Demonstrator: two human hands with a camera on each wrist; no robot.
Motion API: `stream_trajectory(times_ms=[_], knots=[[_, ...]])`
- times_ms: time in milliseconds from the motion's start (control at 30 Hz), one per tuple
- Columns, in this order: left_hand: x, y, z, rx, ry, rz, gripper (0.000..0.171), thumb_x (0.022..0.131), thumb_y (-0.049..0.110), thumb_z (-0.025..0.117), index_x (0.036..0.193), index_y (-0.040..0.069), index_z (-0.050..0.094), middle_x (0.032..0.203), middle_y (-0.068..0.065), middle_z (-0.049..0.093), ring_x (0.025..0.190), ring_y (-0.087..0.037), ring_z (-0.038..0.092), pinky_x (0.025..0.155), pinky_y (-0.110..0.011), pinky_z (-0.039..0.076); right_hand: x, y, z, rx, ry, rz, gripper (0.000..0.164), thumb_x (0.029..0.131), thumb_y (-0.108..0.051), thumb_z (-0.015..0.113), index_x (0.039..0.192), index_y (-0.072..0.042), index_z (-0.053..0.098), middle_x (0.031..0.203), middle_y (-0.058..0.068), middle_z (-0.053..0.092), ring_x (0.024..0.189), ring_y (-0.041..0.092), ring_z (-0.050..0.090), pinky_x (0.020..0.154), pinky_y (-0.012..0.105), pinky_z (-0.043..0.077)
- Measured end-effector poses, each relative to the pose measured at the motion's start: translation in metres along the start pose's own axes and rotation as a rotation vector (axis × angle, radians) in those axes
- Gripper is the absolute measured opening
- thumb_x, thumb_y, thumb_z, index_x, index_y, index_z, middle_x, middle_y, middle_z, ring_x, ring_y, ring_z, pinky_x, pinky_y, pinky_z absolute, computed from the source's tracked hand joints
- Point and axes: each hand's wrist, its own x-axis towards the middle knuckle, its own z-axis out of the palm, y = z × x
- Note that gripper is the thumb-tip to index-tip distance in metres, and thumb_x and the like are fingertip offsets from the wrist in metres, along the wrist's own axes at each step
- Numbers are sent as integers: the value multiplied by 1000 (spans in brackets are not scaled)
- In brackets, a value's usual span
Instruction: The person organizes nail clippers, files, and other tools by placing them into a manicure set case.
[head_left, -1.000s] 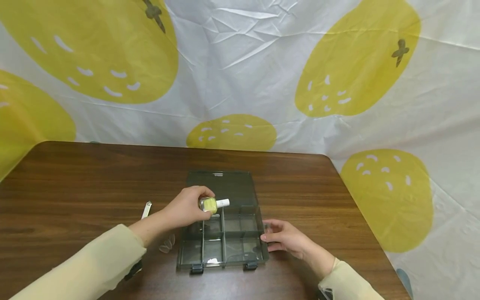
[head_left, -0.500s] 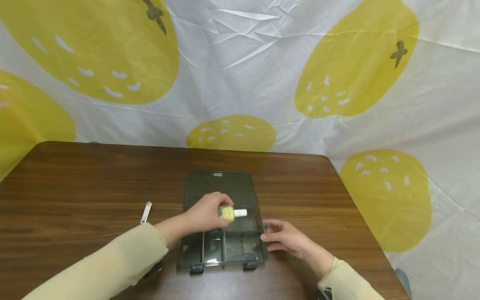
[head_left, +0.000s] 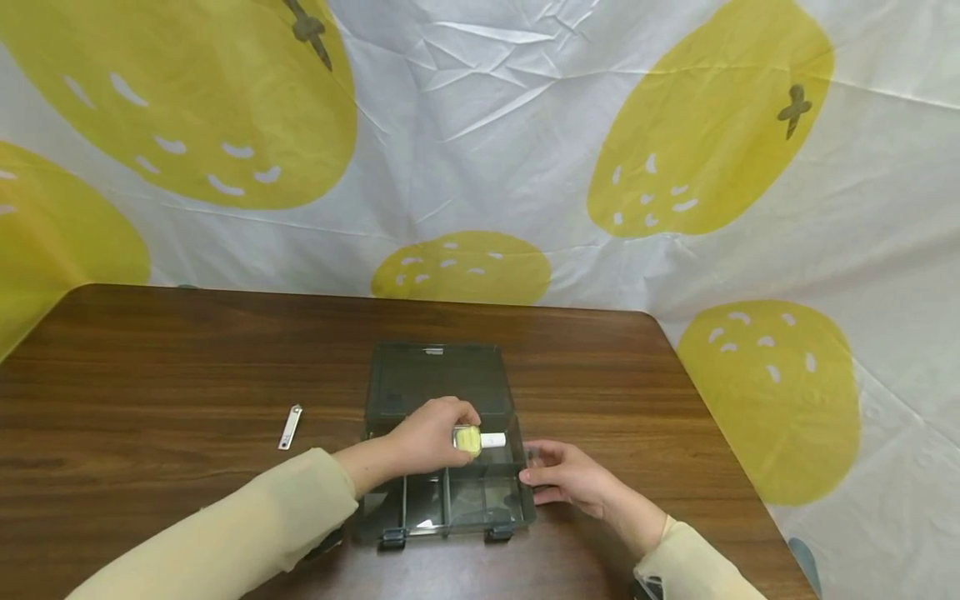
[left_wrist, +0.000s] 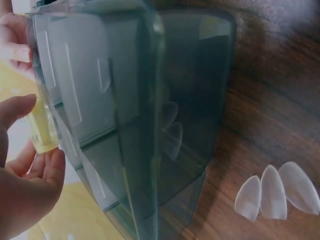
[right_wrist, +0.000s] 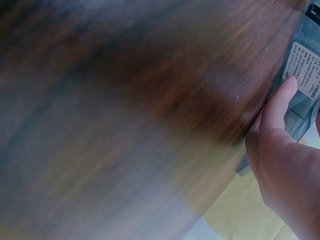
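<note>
My left hand pinches a small nail polish bottle, yellow with a white cap, over the back right compartments of a smoky clear divided box. The bottle lies on its side, cap toward the right. In the left wrist view, thumb and fingertips hold the bottle near the box wall. The box's lid is laid back, away from me. My right hand rests against the box's right side. In the right wrist view its thumb touches the side wall near a white printed label.
A nail clipper lies on the wooden table, left of the box. Three translucent petal-shaped pieces lie beside the box in the left wrist view; my left arm covers that area in the head view. A lemon-print curtain hangs behind.
My left hand has carried the nail polish bottle rightward and toward me, over the box's back right compartments. The nail clipper is now fully uncovered. My right hand stays at the box's side.
</note>
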Motion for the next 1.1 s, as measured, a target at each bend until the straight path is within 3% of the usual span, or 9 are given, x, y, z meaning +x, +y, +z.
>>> stream_trajectory(times_ms=[267, 500, 633, 833, 1100], knots=[[-1, -1, 6, 135, 0, 25, 37, 68, 14, 81, 100, 3, 66, 94, -6, 66, 90, -22, 59, 82, -44, 41, 0, 0, -1, -7, 11, 3, 64, 86, -7, 64, 137, 13, 31, 96, 5, 59, 83, 10, 62, 74, 29, 54], [-4, 0, 6, 185, -19, -2, 34, 70, 19, 80, 99, 6, 67, 96, -5, 68, 89, -21, 57, 81, -40, 38, 0, 1, -1, -7, 10, -1, 64, 86, -7, 64, 137, 13, 31, 95, 4, 59, 82, 9, 61, 73, 28, 54], [-6, 0, 3, 172, -25, -2, 33, 74, 21, 78, 101, 6, 67, 99, -5, 68, 94, -22, 58, 84, -42, 39, 0, 1, -2, -9, 7, -2, 64, 86, -7, 63, 137, 14, 30, 95, 3, 59, 82, 9, 61, 73, 28, 54], [-7, -3, -10, 113, 21, -7, 31, 77, 19, 75, 103, 3, 65, 101, -8, 66, 96, -24, 61, 87, -42, 46, 1, 1, -1, -10, 9, 1, 64, 86, -6, 63, 137, 13, 30, 94, 2, 58, 81, 8, 61, 72, 27, 54], [-21, -23, -37, 40, 111, -73, 29, 80, 17, 72, 104, 4, 64, 102, -9, 65, 94, -24, 61, 83, -37, 49, 0, 2, 0, -6, 15, 2, 65, 85, -6, 64, 137, 13, 30, 93, 3, 57, 81, 8, 61, 71, 27, 54]])
